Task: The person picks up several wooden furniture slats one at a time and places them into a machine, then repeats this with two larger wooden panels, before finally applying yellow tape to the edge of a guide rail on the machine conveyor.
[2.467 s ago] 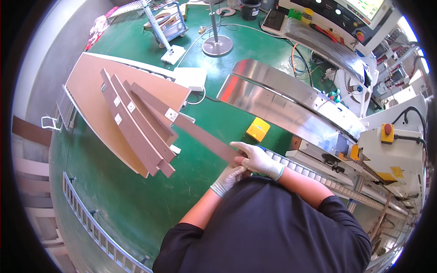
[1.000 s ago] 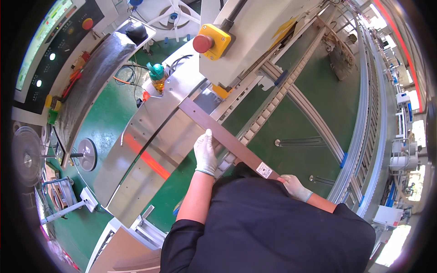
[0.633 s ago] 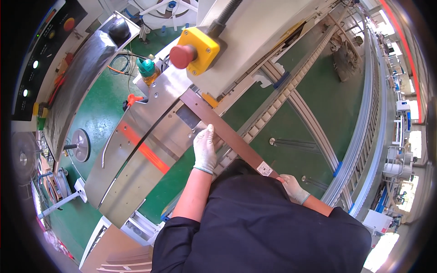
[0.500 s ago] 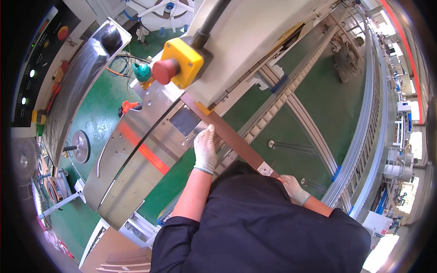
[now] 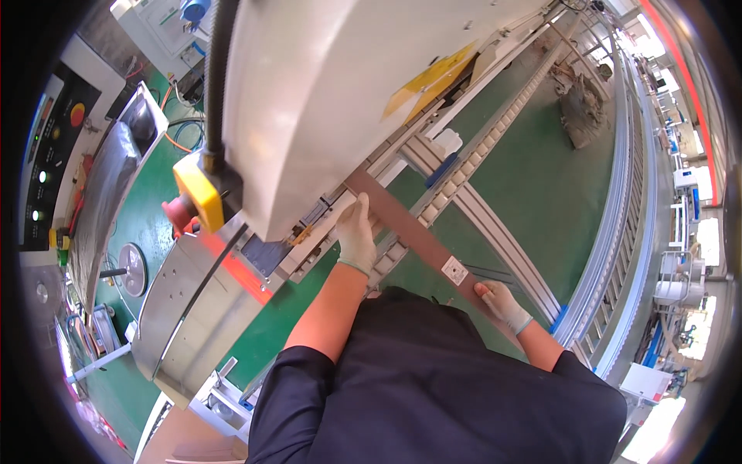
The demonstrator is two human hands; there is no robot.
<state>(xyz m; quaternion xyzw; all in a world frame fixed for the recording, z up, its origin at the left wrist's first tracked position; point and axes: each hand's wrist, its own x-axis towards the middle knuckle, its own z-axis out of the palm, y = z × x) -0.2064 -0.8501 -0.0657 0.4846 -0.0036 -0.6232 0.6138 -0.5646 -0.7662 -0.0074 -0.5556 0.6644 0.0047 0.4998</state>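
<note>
A long, narrow brown board slants across the middle, its upper end at the pale machine housing. My gloved left hand is closed on the board's left edge near that end, with the thumb pointing up along it. My gloved right hand grips the lower part, its thumb on top and its fingers hidden underneath. A white square label sits on the board's face between my hands. The board's upper tip is hidden at the housing.
A yellow box with a red stop button juts from the housing. Left of me stands a metal machine table. A chain-like conveyor rail and an aluminium crossbar lie beyond the board. Roller tracks curve along the right.
The housing and its stop button have shifted left and lower in view, covering more of the metal table. Both my hands still hold the board, and more of its lower end now shows past my right hand.
</note>
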